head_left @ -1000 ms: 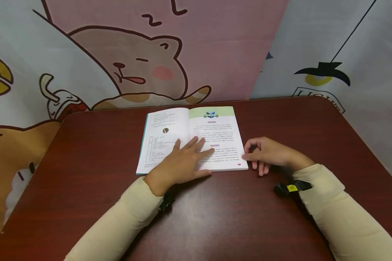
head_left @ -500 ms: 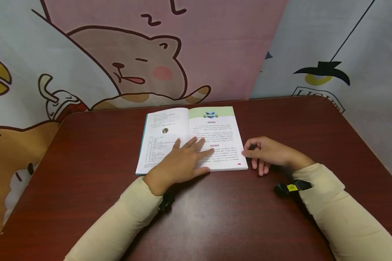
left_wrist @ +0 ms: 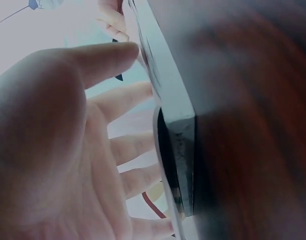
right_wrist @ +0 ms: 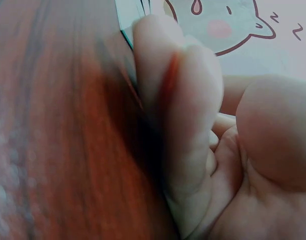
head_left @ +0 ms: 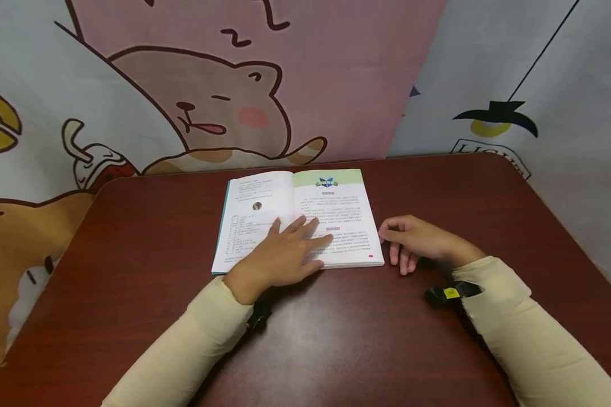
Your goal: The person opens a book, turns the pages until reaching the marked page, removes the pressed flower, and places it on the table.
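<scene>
An open book [head_left: 336, 203] lies on the table, with printed text on both pages and a green band across the top of the right page. My left hand [head_left: 282, 254] rests over its lower middle with fingers spread across both pages. In the left wrist view, the fingertips of my left hand [left_wrist: 108, 150] meet the book [left_wrist: 175, 90] along its edge. My right hand [head_left: 417, 240] is at the book's right edge, thumb and index fingertips close together there, the other fingers bent toward the table. I cannot tell whether they pinch a page.
The dark red-brown table [head_left: 305, 350] reaches back to a cartoon-printed cloth [head_left: 336, 85]. A black wrist device [head_left: 453, 294] with a yellow label sits under the right sleeve [head_left: 519, 316]. The left sleeve [head_left: 183, 345] crosses the table's front left.
The right hand's thumb and index fingertips have drawn closer together at the book's edge. The left hand stays on the pages, its thumb shifted slightly left. The head view has tilted a little.
</scene>
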